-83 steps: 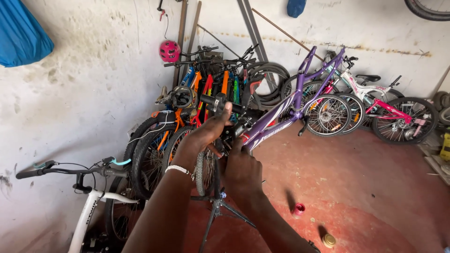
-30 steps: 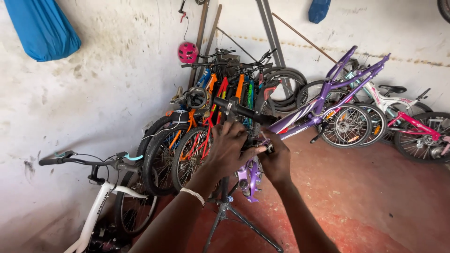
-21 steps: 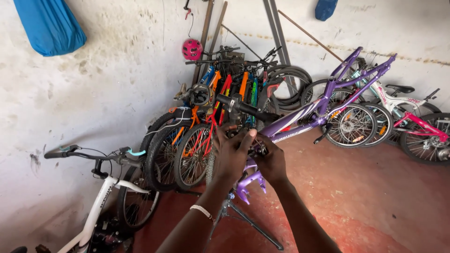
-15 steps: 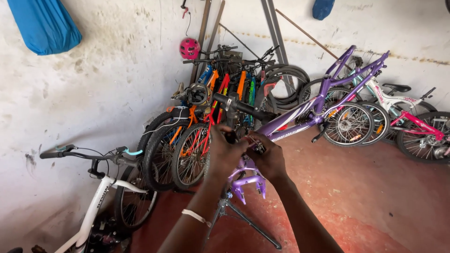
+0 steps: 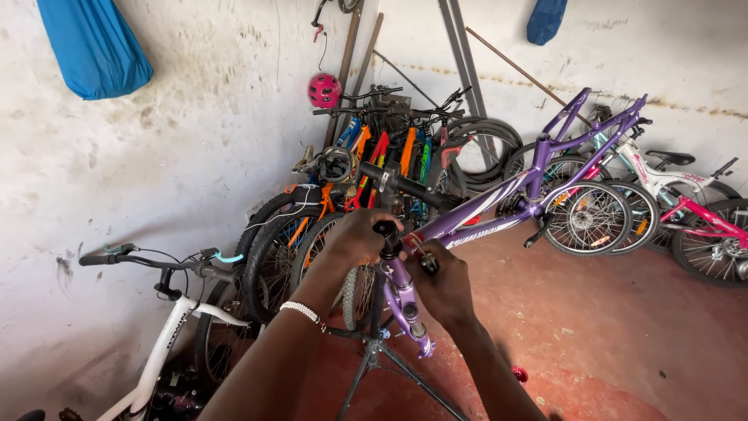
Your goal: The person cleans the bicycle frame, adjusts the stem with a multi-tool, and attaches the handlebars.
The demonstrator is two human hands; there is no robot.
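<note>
left hand [image 5: 354,238]: fingers closed over black stem top [image 5: 387,229] | right hand [image 5: 442,282]: fingers closed round small dark part, kind unclear | purple frame [image 5: 499,204] on stand [image 5: 374,351], fork [image 5: 405,308] hanging below | bikes [image 5: 374,164] stacked behind at wall

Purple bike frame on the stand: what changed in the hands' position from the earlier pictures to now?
The left hand, open above the frame earlier, has closed on the stem top. The right hand stays at the front end of the purple bike frame. The stacked bikes are unchanged.
</note>
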